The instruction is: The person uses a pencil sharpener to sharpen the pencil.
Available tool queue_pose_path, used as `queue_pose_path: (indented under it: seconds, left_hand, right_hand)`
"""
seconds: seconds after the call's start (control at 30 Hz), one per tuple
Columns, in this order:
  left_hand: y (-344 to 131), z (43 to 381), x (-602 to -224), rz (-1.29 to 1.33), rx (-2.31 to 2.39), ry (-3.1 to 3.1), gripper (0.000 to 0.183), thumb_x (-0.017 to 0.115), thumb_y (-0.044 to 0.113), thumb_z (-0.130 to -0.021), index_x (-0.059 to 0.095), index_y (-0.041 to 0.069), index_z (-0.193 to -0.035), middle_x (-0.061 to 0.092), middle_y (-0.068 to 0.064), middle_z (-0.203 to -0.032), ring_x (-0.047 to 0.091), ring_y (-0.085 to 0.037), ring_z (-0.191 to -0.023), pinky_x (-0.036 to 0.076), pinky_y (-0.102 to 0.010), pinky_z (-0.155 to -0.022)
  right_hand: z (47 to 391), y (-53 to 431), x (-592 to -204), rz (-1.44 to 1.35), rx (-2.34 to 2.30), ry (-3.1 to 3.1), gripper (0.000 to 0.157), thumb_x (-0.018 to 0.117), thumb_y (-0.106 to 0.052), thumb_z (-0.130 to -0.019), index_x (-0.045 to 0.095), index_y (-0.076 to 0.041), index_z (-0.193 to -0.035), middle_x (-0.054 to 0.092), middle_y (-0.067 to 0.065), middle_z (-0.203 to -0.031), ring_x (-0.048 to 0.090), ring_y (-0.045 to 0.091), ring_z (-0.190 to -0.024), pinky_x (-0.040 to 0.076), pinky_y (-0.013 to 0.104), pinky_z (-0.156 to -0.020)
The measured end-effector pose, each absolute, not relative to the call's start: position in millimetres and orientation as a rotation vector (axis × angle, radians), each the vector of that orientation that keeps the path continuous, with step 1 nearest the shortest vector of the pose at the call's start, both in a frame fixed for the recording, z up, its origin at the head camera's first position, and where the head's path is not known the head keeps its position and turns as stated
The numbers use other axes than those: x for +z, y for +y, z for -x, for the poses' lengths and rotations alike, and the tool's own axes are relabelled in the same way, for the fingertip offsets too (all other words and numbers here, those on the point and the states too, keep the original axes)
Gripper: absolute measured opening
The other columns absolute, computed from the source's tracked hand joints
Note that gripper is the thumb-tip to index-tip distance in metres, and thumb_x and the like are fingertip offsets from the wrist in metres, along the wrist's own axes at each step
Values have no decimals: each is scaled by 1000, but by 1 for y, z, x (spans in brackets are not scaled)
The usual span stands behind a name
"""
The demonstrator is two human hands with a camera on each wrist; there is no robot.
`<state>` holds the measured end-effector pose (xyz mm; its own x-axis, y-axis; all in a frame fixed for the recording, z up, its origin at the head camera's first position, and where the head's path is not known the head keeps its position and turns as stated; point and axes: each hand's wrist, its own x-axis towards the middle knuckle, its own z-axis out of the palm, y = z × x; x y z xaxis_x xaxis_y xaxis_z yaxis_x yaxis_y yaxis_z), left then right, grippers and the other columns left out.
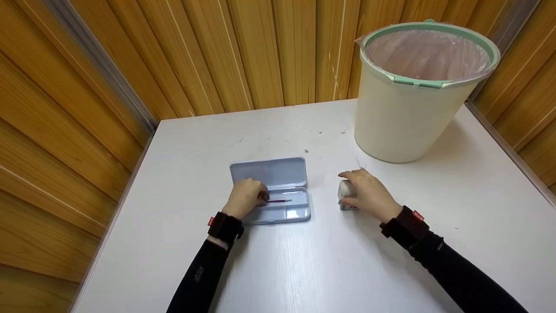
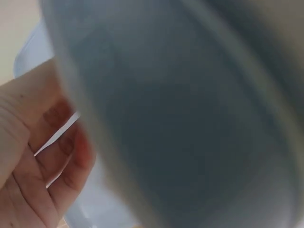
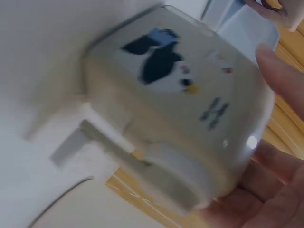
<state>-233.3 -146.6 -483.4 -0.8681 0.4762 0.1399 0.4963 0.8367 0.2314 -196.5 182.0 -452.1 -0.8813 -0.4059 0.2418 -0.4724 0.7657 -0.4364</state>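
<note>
A light blue pencil case (image 1: 269, 171) lies open on the table, its lid tipped back. Over its tray my left hand (image 1: 245, 198) pinches a thin dark-red pencil (image 1: 278, 200), whose tip points right. In the left wrist view the blurred lid (image 2: 180, 118) covers much of the frame, beside the curled fingers of the left hand (image 2: 42, 152); the pencil is hidden there. To the right of the case, my right hand (image 1: 369, 191) grips a cream pencil sharpener (image 1: 346, 191). The right wrist view shows penguin pictures and a crank handle on the sharpener (image 3: 171, 95).
A cream bin (image 1: 395, 117) with a green rim and a clear plastic liner stands at the back right of the white table (image 1: 182, 174). Small dark crumbs (image 1: 306, 151) lie behind the case. Wood-patterned walls (image 1: 260, 52) enclose the table's back and sides.
</note>
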Motion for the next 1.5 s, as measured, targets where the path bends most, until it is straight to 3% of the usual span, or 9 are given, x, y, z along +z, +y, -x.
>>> queue_pose_path:
  seconds: [0.13,0.23,0.37,0.47,0.6,0.73,0.9,1.37,1.5]
  left_hand:
    - [-157,229,-478,712,-489,-2890,19,82,19,-77,78,7,-91,76,-5,-84,72,-20,-77,57,-38,-71]
    - [-171,221,-466,598,-553,-2903,34,82,28,-79,75,4,-102,76,-10,-92,72,-25,-84,57,-41,-75]
    - [-189,204,-448,350,-574,-3077,61,87,38,-70,70,-1,-114,74,-16,-106,69,-32,-97,55,-46,-84]
    - [-195,194,-443,190,-504,-3240,73,92,37,-61,68,-5,-115,73,-18,-104,67,-30,-92,55,-47,-82]
    - [-191,190,-449,216,-492,-3291,67,95,29,-56,69,-1,-110,73,-17,-94,67,-28,-82,55,-47,-74]
    - [-186,189,-457,298,-522,-3246,63,96,24,-54,70,4,-108,75,-18,-96,71,-32,-84,56,-48,-72]
    - [-188,191,-462,293,-477,-3214,61,96,23,-51,70,3,-101,74,-18,-87,67,-27,-73,54,-49,-64]
    - [-209,195,-457,168,-457,-3271,64,96,20,-52,70,-3,-105,74,-20,-94,68,-31,-82,54,-49,-73]
    - [-205,192,-451,134,-433,-3253,61,96,21,-54,71,-3,-104,74,-19,-92,68,-30,-79,55,-48,-69]
  right_hand:
    - [187,163,-452,-813,690,-2718,67,85,-21,-75,57,6,-130,61,24,-131,52,42,-129,43,53,-107]
    - [178,144,-457,-918,690,-2668,72,82,-26,-78,53,7,-135,57,24,-137,49,41,-133,44,51,-106]
    - [169,122,-469,-946,697,-2757,77,78,-31,-82,46,10,-139,51,27,-143,46,43,-136,41,54,-108]
    - [171,110,-479,-871,666,-2881,81,76,-36,-83,43,13,-139,48,29,-144,43,45,-137,40,54,-108]
    - [176,101,-487,-757,650,-2986,84,76,-38,-82,44,16,-138,49,32,-142,41,46,-138,40,54,-109]
    - [179,96,-490,-716,668,-3023,80,77,-34,-83,45,17,-136,51,33,-139,42,47,-137,41,55,-108]
    - [183,87,-491,-681,674,-3003,76,80,-28,-80,49,17,-132,55,33,-134,46,46,-134,45,52,-104]
    - [188,57,-488,-706,628,-2997,75,81,-30,-78,51,14,-131,58,28,-134,48,44,-133,47,49,-103]
    - [190,63,-484,-781,648,-2971,71,81,-27,-79,52,13,-131,58,28,-134,48,46,-133,46,51,-104]
